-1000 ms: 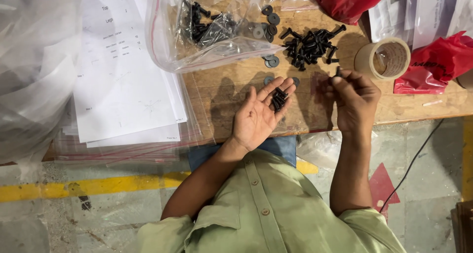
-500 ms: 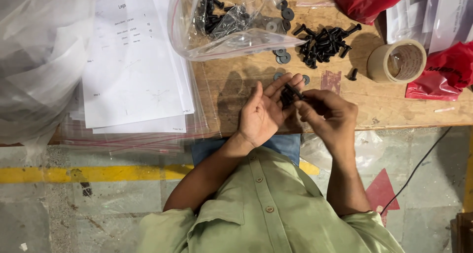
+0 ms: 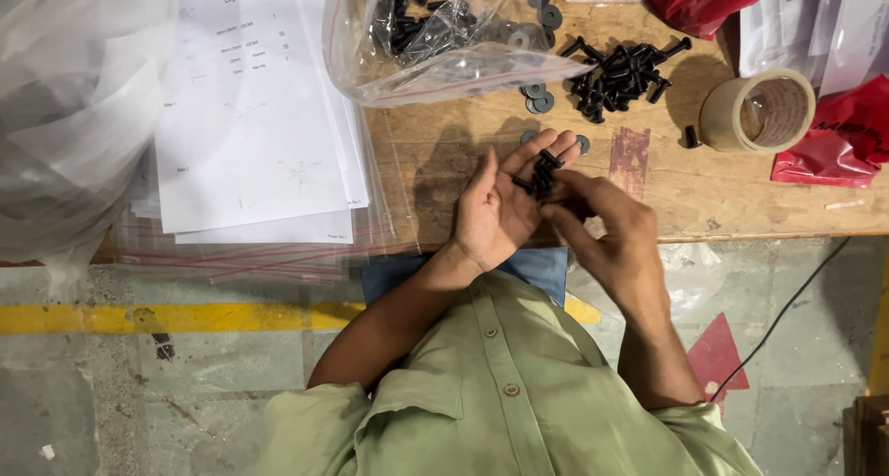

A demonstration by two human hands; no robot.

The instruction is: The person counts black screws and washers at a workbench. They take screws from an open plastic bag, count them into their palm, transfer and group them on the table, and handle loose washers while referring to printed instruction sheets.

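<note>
Left hand [image 3: 495,207] lies open, palm up, over the workbench's near edge, cradling a small cluster of black screws [image 3: 537,175], while the right hand [image 3: 607,231] pinches at them, probably gripping one. A bigger heap of black screws [image 3: 620,73] waits near the far edge beside the clear plastic bag [image 3: 444,41], so plenty looks left to gather.

Left hand [image 3: 495,207] cupped — right hand [image 3: 611,231] pinching.

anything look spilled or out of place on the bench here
Mostly loose hardware. A pile of black screws lies on the bare wooden bench outside the clear bag, with a few washers scattered beside it and one stray screw near the tape roll. The left hand cups more screws; the right hand picks at them.
</note>
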